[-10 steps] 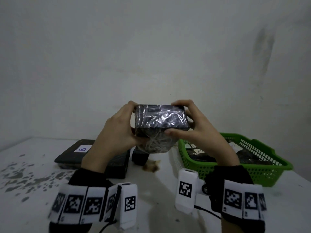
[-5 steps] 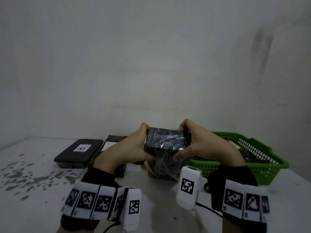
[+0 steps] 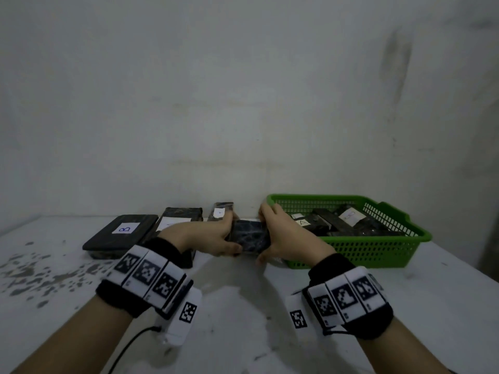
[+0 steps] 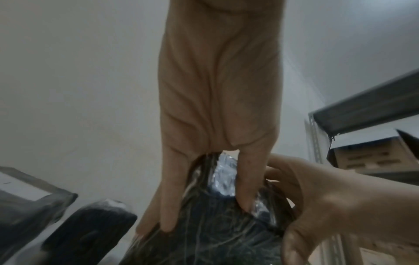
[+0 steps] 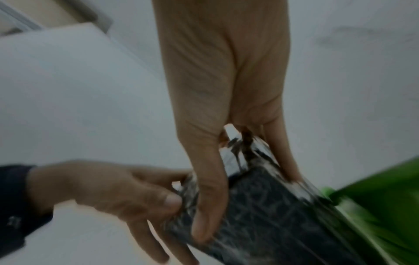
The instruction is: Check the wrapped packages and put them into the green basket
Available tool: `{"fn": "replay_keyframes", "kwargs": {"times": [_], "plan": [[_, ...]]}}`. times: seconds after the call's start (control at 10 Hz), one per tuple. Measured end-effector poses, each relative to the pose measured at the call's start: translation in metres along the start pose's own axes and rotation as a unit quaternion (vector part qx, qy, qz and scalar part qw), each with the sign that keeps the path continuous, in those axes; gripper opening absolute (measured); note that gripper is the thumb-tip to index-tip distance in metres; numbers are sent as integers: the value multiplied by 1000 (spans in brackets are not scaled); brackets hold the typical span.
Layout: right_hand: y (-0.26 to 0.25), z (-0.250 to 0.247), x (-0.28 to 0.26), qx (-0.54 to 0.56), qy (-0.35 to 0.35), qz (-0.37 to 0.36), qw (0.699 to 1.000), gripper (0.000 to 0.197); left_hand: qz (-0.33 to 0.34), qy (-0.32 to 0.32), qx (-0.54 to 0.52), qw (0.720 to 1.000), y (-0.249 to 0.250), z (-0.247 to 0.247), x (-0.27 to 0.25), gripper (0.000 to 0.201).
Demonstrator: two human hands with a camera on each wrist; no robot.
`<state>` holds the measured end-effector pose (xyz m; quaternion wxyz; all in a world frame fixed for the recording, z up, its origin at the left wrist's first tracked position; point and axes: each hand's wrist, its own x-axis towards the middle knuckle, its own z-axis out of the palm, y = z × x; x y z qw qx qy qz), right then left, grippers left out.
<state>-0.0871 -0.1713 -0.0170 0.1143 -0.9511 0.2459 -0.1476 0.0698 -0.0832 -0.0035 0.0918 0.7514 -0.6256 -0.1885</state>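
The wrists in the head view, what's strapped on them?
Each bare hand, left hand and right hand, has a black wristband carrying white blocks printed with black square markers. A black cable trails from the left unit.

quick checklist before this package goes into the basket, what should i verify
1. Left hand grips the package: ok, fingers curl round its left end.
2. Right hand grips it: ok, thumb and fingers pinch the right end.
3. Wrap intact: cannot tell, the film is wrinkled and the wrist views are blurred.
4. Label on this package: cannot tell, none shows on the visible faces.
5. Path to the basket: ok, it stands just right of the package with nothing between.
6. Room in the basket: cannot tell, several packages already lie inside.
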Motion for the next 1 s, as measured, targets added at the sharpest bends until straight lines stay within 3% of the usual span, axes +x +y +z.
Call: {"fn": "replay_keyframes", "kwargs": {"times": [0.1, 0.2, 0.3, 0.4, 0.5, 0.6, 0.7, 1.0], "plan": [[18, 19, 8, -81, -27, 21, 996, 54, -14, -4, 51, 999, 3, 7, 12, 32], [26, 20, 9, -113, -109, 36, 987, 44, -24, -33, 134, 990, 11, 14, 17, 30], [26, 14, 3, -84, -158, 35, 983, 25, -33, -67, 203, 976, 24, 30, 21, 41], [26, 11, 0, -61, -167, 42, 983, 17, -49, -59, 226, 971, 30, 37, 22, 41], [26, 18, 2, -24, -265, 70, 961, 25, -76, -88, 255, 960, 32, 38, 30, 36], [23, 28, 8, -60, -285, 76, 953, 32, -92, -119, 253, 956, 33, 37, 34, 40], [21, 40, 21, -117, -270, 80, 952, 38, -103, -120, 256, 954, 26, 39, 43, 36], [34, 59, 47, -141, -239, 120, 953, 42, -129, -94, 221, 962, 6, 54, 77, 31]]}}
